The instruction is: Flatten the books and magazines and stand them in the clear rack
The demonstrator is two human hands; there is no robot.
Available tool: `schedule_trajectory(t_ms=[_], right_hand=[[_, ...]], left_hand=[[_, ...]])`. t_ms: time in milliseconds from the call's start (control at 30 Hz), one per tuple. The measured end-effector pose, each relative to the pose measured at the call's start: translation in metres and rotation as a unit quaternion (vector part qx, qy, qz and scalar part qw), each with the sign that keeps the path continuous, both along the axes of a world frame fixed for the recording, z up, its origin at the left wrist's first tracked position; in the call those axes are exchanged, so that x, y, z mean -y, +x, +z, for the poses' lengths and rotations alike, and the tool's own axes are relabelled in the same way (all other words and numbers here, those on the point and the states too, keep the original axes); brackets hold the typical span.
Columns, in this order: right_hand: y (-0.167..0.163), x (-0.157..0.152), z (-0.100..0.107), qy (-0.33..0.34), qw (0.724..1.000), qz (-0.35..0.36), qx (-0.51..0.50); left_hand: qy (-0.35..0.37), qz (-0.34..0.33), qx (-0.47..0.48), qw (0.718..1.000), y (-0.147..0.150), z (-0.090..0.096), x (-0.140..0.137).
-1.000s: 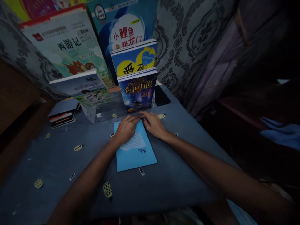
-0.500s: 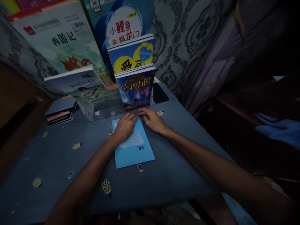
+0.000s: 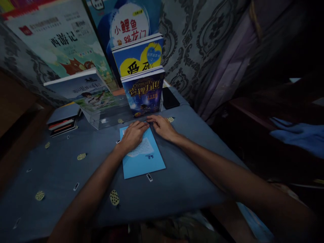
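Observation:
A light blue book [image 3: 145, 165] lies flat on the cloth, a pale text panel and small dark logo showing on its cover. My left hand [image 3: 133, 136] rests palm down across its upper part, fingers stretched toward the far edge and covering some of the print. At the book's far right corner, my right hand [image 3: 163, 127] touches down with its fingers extended and the thumb a little apart. The two hands' fingertips nearly meet there. Just beyond them stands a dark blue-purple book [image 3: 144, 96] with gold lettering, upright in front of other books.
Behind it stand a blue-and-yellow book [image 3: 138, 60] and larger picture books. Left of these, a landscape-cover book [image 3: 92, 91] leans on a clear stand [image 3: 98, 119], beside a small stack of books [image 3: 63, 119]. A black phone [image 3: 170, 98] lies right, on the patterned tablecloth [image 3: 60, 175].
The whole view has shifted slightly, with the books appearing a little further left and up. Both hands keep nearly the same places on the light blue book.

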State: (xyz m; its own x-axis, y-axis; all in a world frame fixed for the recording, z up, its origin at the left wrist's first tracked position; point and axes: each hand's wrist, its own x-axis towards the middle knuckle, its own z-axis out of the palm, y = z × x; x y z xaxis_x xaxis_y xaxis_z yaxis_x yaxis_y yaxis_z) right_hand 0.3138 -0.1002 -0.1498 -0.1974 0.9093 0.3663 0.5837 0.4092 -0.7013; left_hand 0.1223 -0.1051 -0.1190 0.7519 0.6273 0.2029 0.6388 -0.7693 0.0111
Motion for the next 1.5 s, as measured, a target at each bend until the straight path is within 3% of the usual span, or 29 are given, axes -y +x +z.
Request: schedule_trajectory(t_ms=[333,633,767,1100,1500], right_hand=[[0.001,0.003,0.002,0.008,1.0,0.016,0.004],[-0.001,0.005,0.003,0.079,0.995,0.033,0.046],[-0.001,0.006,0.004,0.059,0.994,0.072,0.054],[0.001,0.005,0.006,0.033,0.997,0.073,0.016],[0.0,0.007,0.009,0.026,0.997,0.071,0.024]], left_hand=[[0.003,-0.04,0.015,0.999,-0.004,-0.003,-0.001],[-0.007,-0.043,0.019,0.999,-0.005,-0.001,0.0],[-0.011,-0.042,0.03,0.999,-0.005,-0.002,0.0],[0.0,-0.064,0.063,0.996,-0.008,-0.007,-0.002],[-0.017,-0.082,0.037,0.996,-0.012,0.0,0.008]])
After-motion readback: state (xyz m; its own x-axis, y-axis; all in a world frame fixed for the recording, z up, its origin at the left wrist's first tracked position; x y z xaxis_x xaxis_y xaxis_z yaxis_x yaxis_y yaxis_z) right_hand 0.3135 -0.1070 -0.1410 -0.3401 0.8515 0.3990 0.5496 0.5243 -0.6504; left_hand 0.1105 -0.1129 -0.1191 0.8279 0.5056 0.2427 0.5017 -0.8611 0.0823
